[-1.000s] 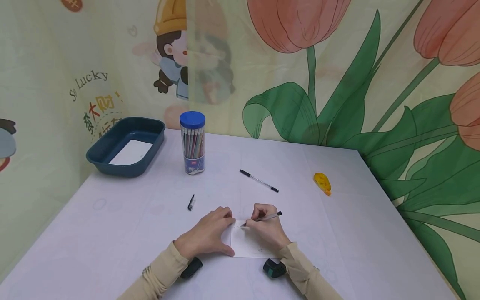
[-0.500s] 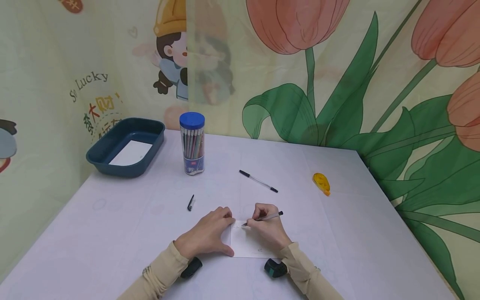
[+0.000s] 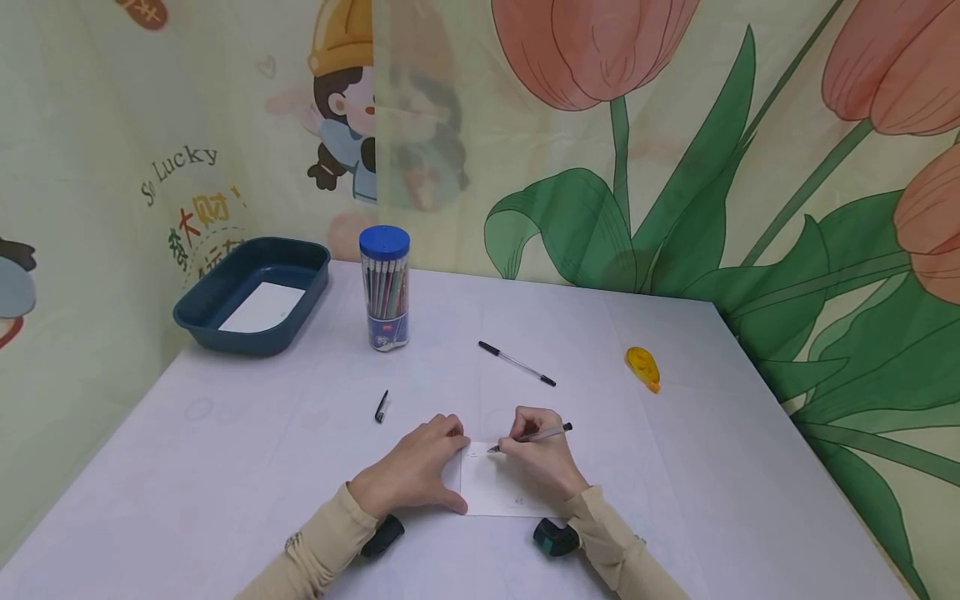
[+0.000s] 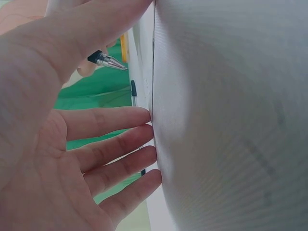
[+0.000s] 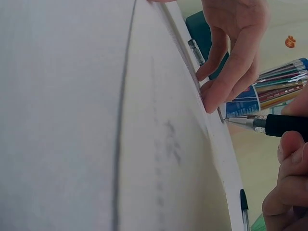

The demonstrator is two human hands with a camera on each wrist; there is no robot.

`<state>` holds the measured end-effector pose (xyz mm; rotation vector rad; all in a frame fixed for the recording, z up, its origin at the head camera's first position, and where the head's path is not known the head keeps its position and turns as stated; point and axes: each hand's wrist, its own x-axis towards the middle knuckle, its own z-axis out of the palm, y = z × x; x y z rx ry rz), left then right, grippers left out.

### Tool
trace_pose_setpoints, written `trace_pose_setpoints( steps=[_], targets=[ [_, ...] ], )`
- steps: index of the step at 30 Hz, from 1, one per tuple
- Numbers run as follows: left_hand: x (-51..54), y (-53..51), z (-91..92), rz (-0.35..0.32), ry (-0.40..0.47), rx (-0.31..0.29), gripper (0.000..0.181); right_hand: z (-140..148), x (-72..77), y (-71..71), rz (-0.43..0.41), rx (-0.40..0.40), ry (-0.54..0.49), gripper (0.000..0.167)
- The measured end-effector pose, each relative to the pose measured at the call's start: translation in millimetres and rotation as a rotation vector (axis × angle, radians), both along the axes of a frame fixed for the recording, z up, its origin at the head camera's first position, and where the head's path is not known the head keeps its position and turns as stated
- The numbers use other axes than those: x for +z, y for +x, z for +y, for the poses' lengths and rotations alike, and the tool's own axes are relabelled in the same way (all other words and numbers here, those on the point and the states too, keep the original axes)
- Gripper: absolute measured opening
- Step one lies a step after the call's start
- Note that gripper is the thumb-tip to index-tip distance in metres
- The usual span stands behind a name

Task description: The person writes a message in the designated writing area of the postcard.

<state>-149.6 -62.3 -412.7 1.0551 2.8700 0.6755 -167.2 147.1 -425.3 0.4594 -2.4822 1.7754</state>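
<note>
A white sheet of paper (image 3: 487,487) lies on the table between the two hands, with small dark marks near its top left and lower edge. My left hand (image 3: 416,467) rests at the paper's left edge, fingertips and thumb touching it. In the left wrist view its fingers (image 4: 108,144) are fairly straight and spread. My right hand (image 3: 546,450) pinches a gel pen (image 3: 540,434) with a black grip, its tip at the upper part of the sheet. The right wrist view shows the pen (image 5: 276,124) and the curled fingers (image 5: 288,183) around it.
A black pen cap (image 3: 382,407) lies left of the paper. Beyond are a capped clear pen (image 3: 517,363) and a yellow correction-tape dispenser (image 3: 643,369). A blue-lidded tub of pencils (image 3: 386,287) stands at the back, beside a dark blue tray (image 3: 251,340) holding a white sheet.
The right hand and pen have shifted slightly right along the top of the paper, where faint marks show. The left hand has stayed in place.
</note>
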Motion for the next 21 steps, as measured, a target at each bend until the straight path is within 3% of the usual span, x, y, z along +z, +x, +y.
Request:
trace_pose_setpoints(
  steps=[9, 17, 21],
  targets=[
    [1.7, 1.0, 0.4, 0.001, -0.013, 0.001, 0.071, 3.1, -2.3, -1.6, -0.016, -0.030, 0.018, 0.022],
    [1.3, 1.2, 0.1, -0.006, -0.013, 0.009, 0.071, -1.8, 26.5, 13.1, 0.008, -0.001, 0.035, 0.017],
    [0.3, 0.9, -0.6, -0.004, 0.005, 0.017, 0.066, -2.1, 28.4, 13.9, 0.001, -0.002, 0.035, 0.018]
  ],
)
